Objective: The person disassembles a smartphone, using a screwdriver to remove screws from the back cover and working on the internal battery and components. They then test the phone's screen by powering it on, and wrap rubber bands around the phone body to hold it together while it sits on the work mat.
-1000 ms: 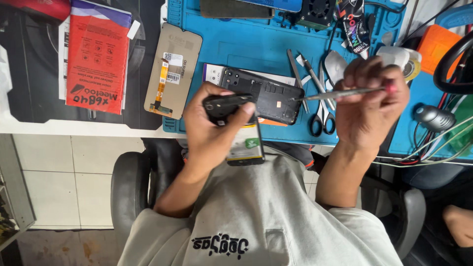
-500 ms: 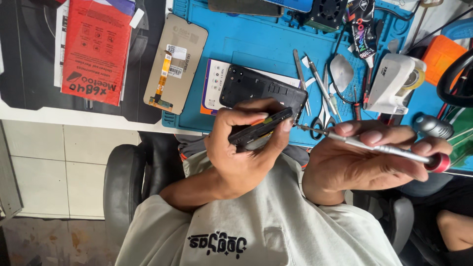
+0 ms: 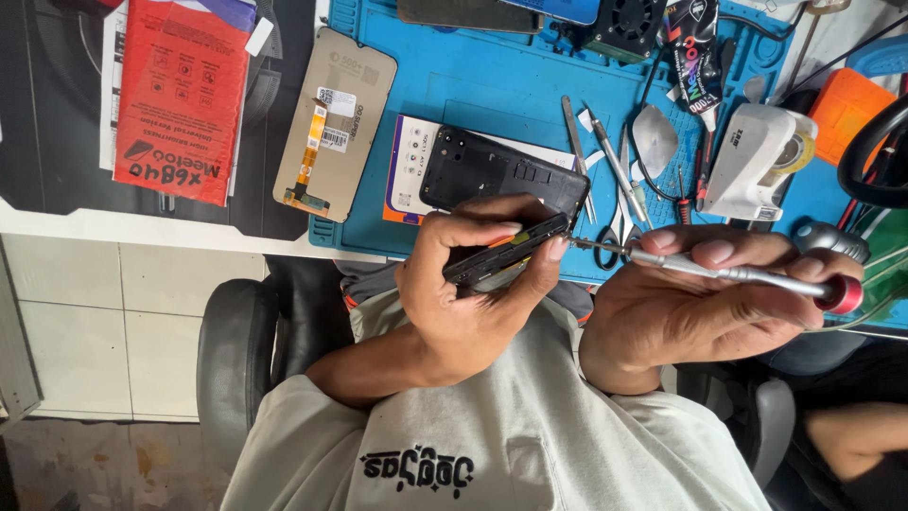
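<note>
The left hand [image 3: 473,284] grips a dark, opened smartphone body [image 3: 506,254] edge-on, thumb curled over its upper side and fingers wrapped beneath, pinching it firmly just in front of the blue silicone work mat [image 3: 492,85]. The right hand [image 3: 700,303] holds a slim silver precision screwdriver with a red end cap [image 3: 728,273], fingers pressed together along its shaft, its tip touching the phone's right end. On the mat, just beyond the phone, lies a black plastic back cover [image 3: 501,170]. At the mat's left edge rests a beige replacement screen with an orange flex cable [image 3: 326,123]; metal tweezers [image 3: 615,170] lie right of the cover.
</note>
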